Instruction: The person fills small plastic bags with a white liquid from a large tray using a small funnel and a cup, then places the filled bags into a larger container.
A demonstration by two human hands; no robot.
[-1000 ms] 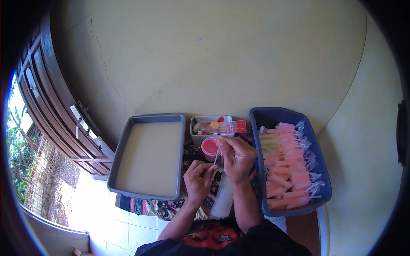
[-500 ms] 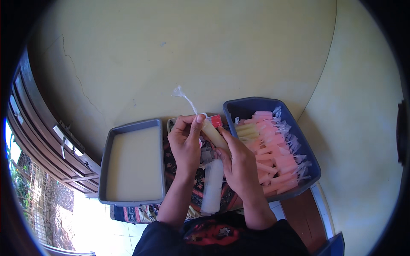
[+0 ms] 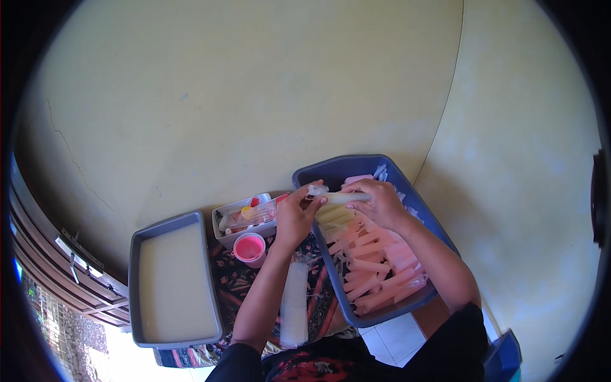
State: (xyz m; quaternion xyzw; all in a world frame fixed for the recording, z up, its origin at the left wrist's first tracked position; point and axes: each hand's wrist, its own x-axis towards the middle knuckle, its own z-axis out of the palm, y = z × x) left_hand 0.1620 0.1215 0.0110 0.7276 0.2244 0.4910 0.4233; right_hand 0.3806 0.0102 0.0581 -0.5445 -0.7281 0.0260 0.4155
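1. The person's right hand closes over the body of a long, pale yellow-white ice pop in a clear plastic sleeve, fingers curled down around it, holding it level above the far end of a blue tub.

2. The left hand pinches the twisted plastic tail of the same ice pop between thumb and fingertips, just beside the tub's near-left rim; the two hands are close together, joined by the pop between them.

3. Beneath the hands, the blue tub holds rows of filled ice pops, pale yellow near the top and pink lower down, lying side by side at a slant.

4. Left of the left hand sits a small pale tray holding a clear sleeve and small red and yellow items too small to make out.

5. Just in front of that tray stands a pink cup, seen from above.

6. A long white roll or bag of plastic lies on a dark patterned cloth between the forearms.

7. Farther left, a grey rectangular pan is filled with a flat, cream-coloured liquid.

8. All of this rests before a pale yellow wall; dark wooden slats curve along the left edge.
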